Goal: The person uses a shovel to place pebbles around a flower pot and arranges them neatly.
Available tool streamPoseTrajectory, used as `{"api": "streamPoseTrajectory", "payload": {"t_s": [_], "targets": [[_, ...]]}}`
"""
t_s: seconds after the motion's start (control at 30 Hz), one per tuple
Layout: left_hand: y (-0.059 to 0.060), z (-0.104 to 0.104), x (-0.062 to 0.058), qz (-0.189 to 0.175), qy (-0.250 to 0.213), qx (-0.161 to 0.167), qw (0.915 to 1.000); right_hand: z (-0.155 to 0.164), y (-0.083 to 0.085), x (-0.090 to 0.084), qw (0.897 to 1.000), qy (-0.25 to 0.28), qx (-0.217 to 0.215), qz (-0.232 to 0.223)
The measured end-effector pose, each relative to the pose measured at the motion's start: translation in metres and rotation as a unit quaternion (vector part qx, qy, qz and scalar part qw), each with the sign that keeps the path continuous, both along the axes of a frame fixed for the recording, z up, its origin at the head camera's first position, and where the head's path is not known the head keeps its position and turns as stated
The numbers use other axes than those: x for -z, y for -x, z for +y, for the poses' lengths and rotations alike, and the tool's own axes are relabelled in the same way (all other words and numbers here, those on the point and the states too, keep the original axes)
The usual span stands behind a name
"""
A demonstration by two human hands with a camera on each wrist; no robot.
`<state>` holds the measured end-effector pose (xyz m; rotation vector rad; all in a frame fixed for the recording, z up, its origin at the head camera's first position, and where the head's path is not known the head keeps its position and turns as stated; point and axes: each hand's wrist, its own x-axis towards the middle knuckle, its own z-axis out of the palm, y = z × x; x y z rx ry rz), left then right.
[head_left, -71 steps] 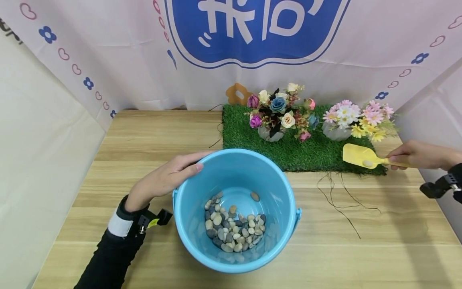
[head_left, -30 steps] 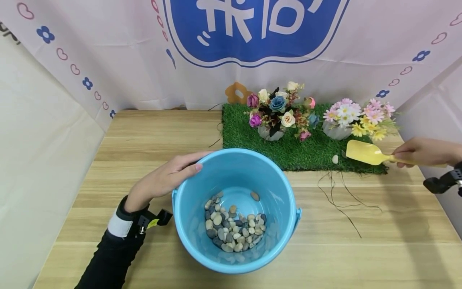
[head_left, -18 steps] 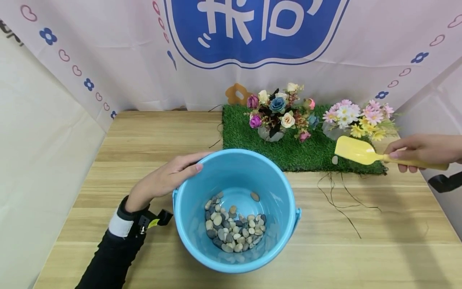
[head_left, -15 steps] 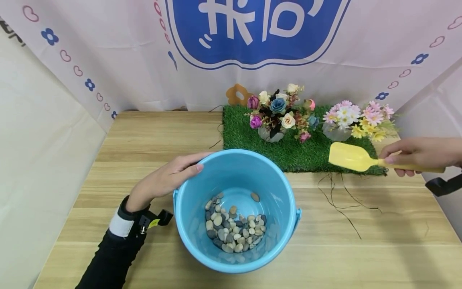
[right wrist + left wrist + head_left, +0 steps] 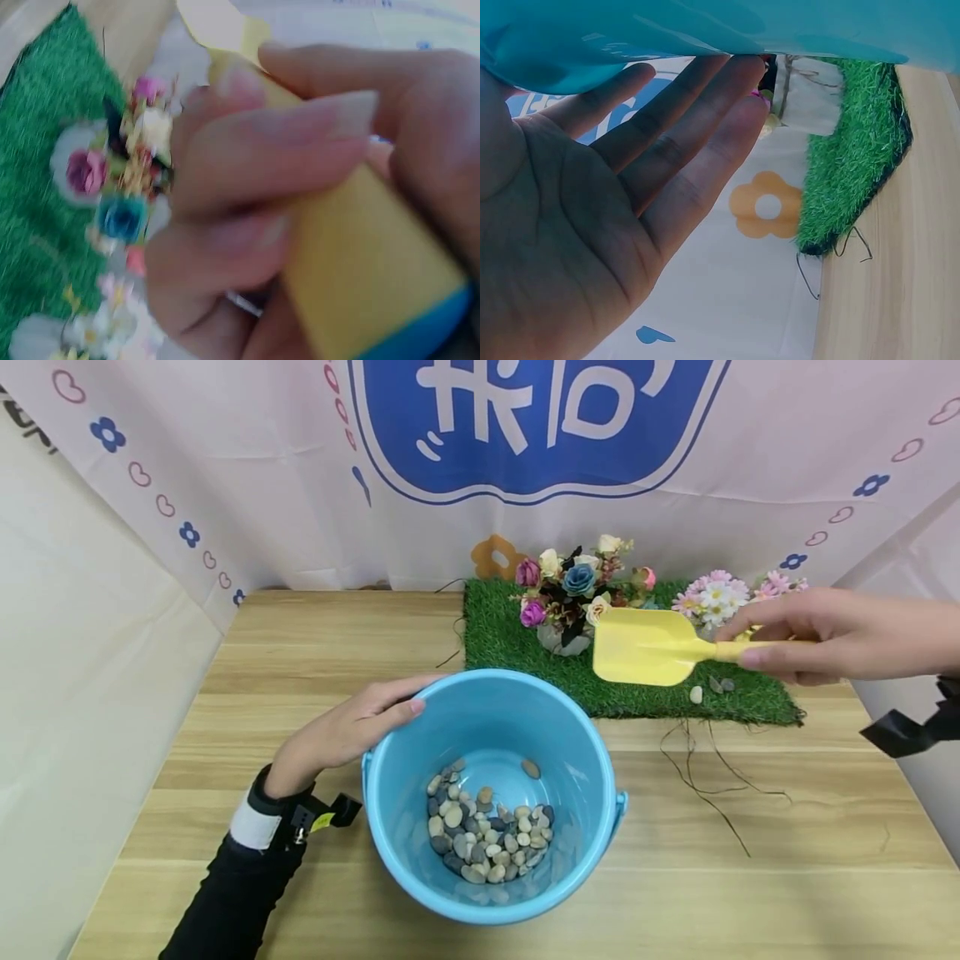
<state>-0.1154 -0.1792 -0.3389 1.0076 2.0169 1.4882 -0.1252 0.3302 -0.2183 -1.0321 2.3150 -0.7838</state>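
A light blue bucket (image 5: 420, 860) stands on the wooden table, with several small pebbles (image 5: 486, 835) in its bottom. My left hand (image 5: 352, 727) rests flat against the bucket's left rim, fingers straight; the left wrist view shows the same left hand (image 5: 615, 195) with its palm against the bucket wall (image 5: 705, 30). My right hand (image 5: 817, 635) grips the handle of a yellow plastic shovel (image 5: 645, 647), whose empty blade hovers over the grass mat (image 5: 510, 635). In the blurred right wrist view my fingers (image 5: 285, 157) wrap the yellow handle (image 5: 360, 262).
Two artificial flower bunches (image 5: 577, 589) (image 5: 716, 597) stand on the green grass mat. A few pebbles (image 5: 705, 690) lie on the mat's front right. Thin dark wires (image 5: 705, 768) trail over the table. A printed cloth backdrop (image 5: 225, 485) closes the back and sides.
My right hand has swung the shovel up and to the left, from the mat's right end towards the bucket. A pebble that lay on the blade now lies on the mat. My left hand stayed put.
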Motion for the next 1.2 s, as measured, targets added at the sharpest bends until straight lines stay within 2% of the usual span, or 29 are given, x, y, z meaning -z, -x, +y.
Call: {"api": "streamPoseTrajectory", "payload": {"t_s": [0.13, 0.23, 0.5, 0.77, 0.97, 1.2], "targets": [[0.000, 0.000, 0.001, 0.005, -0.003, 0.005, 1.0000, -0.034, -0.004, -0.011, 0.995, -0.033, -0.016, 0.089], [0.001, 0.000, 0.001, 0.009, -0.005, 0.007, 0.9999, -0.059, -0.005, -0.018, 0.992, -0.038, -0.042, 0.114], [0.000, 0.000, 0.001, 0.004, 0.003, 0.003, 1.0000, -0.121, -0.007, -0.024, 0.994, -0.083, -0.057, 0.051], [-0.001, 0.000, 0.001, 0.005, 0.005, 0.000, 1.0000, -0.176, -0.011, -0.016, 0.987, -0.126, -0.085, 0.046], [-0.001, 0.001, 0.000, 0.013, 0.009, -0.002, 0.9999, -0.203, -0.015, -0.011, 0.981, -0.152, -0.094, 0.079], [0.000, 0.000, 0.000, 0.017, 0.009, 0.000, 0.9998, -0.230, -0.019, -0.003, 0.963, -0.221, -0.100, 0.116]]}}
